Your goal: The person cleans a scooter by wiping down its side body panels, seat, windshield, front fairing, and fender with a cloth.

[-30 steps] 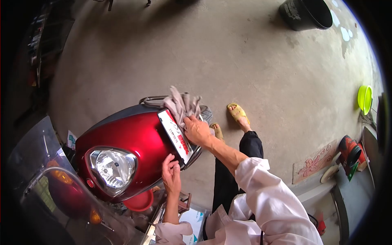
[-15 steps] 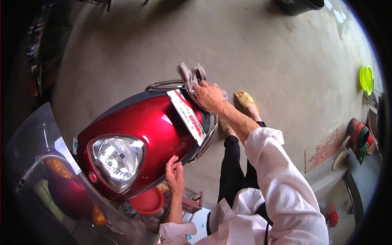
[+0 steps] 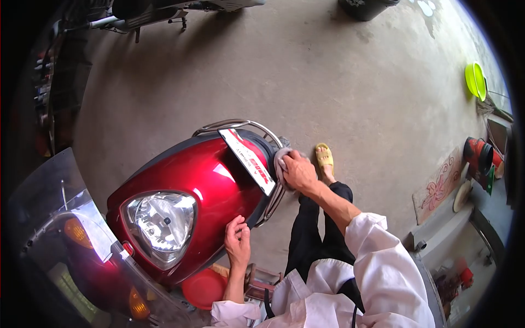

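Observation:
A shiny red scooter front [image 3: 202,177] with a clear headlight [image 3: 161,227] fills the left middle of the head view. My right hand [image 3: 299,172] grips a greyish cloth [image 3: 281,164], pressed against the curved metal guard bar [image 3: 268,131] at the scooter's nose. Just left of the cloth is a white plate with red lettering [image 3: 249,161]. My left hand [image 3: 237,243] holds nothing; its fingers are loosely bent at the lower edge of the red panel. Whether they touch the panel is hard to tell.
A transparent windshield [image 3: 52,197] with orange indicators rises at lower left. Below the scooter sit a red basin [image 3: 203,288] and a small wooden stool [image 3: 263,281]. A black bucket [image 3: 367,8], a lime-green basin [image 3: 475,81] and another two-wheeler [image 3: 153,16] stand farther off.
My right hand has drawn the cloth nearer along the guard bar, and the loose cloth is now bunched under it. The left hand stays beside the panel. The view has shifted slightly.

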`<state>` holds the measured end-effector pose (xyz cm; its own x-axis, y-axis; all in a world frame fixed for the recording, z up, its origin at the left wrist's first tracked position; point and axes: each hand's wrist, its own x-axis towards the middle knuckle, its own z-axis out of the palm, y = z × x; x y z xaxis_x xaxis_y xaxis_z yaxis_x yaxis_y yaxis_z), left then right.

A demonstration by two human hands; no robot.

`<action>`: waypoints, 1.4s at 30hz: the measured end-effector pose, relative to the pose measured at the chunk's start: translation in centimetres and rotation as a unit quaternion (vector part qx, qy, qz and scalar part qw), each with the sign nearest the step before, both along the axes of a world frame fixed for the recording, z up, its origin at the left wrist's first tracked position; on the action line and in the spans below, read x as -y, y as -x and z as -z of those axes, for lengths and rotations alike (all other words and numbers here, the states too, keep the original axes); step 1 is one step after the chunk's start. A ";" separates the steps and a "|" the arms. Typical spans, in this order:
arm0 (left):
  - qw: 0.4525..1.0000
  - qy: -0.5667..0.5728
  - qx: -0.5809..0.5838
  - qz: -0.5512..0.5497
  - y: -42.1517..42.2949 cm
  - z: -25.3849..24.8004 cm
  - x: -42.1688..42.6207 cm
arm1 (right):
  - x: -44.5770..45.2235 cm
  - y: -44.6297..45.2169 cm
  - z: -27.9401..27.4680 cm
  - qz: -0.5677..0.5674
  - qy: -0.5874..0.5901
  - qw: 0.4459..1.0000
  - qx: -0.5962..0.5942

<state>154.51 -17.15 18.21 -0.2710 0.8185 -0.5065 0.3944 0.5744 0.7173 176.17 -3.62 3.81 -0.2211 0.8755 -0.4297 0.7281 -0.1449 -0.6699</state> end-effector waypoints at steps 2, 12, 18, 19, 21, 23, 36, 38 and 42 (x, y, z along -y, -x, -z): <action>1.000 -0.003 -0.011 0.009 0.1 0.3 0.5 | -3.3 0.8 1.3 -0.050 -0.115 0.991 -0.039; 0.998 -0.024 -0.052 0.022 -0.5 0.6 1.1 | -4.7 3.5 3.3 -0.121 -0.027 0.992 -0.002; 0.997 0.008 0.027 -0.073 -0.8 0.9 2.8 | 1.0 0.2 -0.3 0.078 0.122 0.987 -0.074; 0.997 0.014 0.028 -0.074 -0.9 1.1 3.1 | 1.9 -0.1 -0.8 0.134 0.145 0.974 -0.111; 0.997 0.022 0.023 -0.069 -1.1 1.1 4.1 | 5.8 0.5 -0.9 0.213 0.152 0.954 -0.144; 0.997 0.033 0.018 -0.064 -1.6 0.9 4.4 | 10.3 1.2 -0.5 0.244 0.174 0.929 -0.218; 0.996 -0.014 -0.080 0.029 -3.9 -0.1 -1.1 | 10.1 4.1 -1.3 0.412 0.243 0.773 -0.417; 0.989 -0.062 -0.116 0.065 -4.7 -0.2 -4.7 | 11.0 4.2 -0.3 0.401 0.269 0.783 -0.392; 0.993 -0.071 -0.086 0.044 -6.0 1.3 -10.8 | 15.0 5.8 -2.2 0.306 0.257 0.832 -0.385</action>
<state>160.47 -6.37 16.90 -0.2678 0.9024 -0.3375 0.5618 0.4308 0.7062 170.38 -18.57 5.96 -0.1842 0.6704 -0.7188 -0.2028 -0.7415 -0.6396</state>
